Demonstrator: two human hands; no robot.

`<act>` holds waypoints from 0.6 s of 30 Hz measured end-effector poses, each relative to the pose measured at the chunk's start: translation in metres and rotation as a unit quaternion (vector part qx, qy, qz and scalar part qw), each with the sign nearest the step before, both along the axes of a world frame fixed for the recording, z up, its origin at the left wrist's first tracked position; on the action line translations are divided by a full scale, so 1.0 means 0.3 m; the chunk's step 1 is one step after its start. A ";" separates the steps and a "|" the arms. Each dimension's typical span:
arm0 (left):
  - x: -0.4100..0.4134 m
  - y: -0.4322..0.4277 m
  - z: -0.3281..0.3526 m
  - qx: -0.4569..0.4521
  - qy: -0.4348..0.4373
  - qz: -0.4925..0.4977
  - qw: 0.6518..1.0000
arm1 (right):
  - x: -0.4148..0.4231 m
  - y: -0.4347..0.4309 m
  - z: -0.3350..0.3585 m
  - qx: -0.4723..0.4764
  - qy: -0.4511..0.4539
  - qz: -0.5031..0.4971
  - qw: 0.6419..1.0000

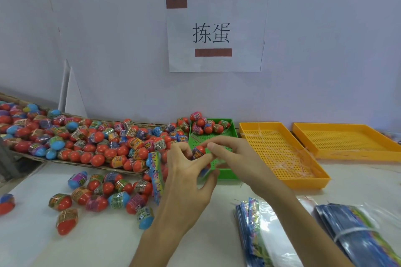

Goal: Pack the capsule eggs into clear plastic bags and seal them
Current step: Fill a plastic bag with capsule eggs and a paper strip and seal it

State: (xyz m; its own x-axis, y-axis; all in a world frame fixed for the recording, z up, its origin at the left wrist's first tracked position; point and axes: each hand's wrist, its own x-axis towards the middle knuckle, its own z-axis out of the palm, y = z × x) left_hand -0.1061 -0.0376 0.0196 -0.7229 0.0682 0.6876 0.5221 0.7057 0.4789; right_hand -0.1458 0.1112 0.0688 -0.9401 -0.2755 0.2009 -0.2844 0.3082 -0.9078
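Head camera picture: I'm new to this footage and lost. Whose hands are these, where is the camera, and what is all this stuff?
The camera sits on a person's head, looking down at their own bare hands. The left hand and right hand together pinch one red capsule egg above a green tray. The left hand also holds a colourful printed bag. Many loose eggs are heaped on the left, two yellow trays stand on the right, and stacks of bags lie nearest the person.

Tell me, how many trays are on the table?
3. A green tray sits behind the hands with eggs in its far end, a yellow tray sits right of it, and another yellow tray is farthest right.
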 end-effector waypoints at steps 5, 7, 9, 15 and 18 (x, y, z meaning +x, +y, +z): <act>0.001 -0.006 0.002 0.021 -0.036 -0.031 0.999 | -0.002 -0.004 -0.013 -0.095 -0.043 -0.007 0.995; 0.003 -0.008 0.005 0.044 -0.057 -0.071 0.995 | -0.008 0.004 -0.014 -0.084 0.008 -0.053 0.995; 0.010 -0.007 0.015 0.063 -0.064 -0.096 0.991 | -0.012 0.023 -0.009 -0.081 0.038 -0.079 0.993; 0.008 -0.020 0.031 0.121 0.013 -0.067 0.990 | -0.014 0.067 0.008 -0.081 0.043 -0.077 0.993; 0.004 -0.030 0.038 0.144 0.029 -0.024 0.989 | -0.011 0.060 0.006 -0.068 0.035 -0.073 0.994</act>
State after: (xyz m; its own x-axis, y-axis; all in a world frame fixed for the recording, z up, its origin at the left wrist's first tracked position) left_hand -0.1048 -0.0465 0.0310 -0.6825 -0.1038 0.7235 0.5837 0.5184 0.6249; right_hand -0.1492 0.1291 0.0705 -0.9502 -0.1040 0.2938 -0.3103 0.2270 -0.9231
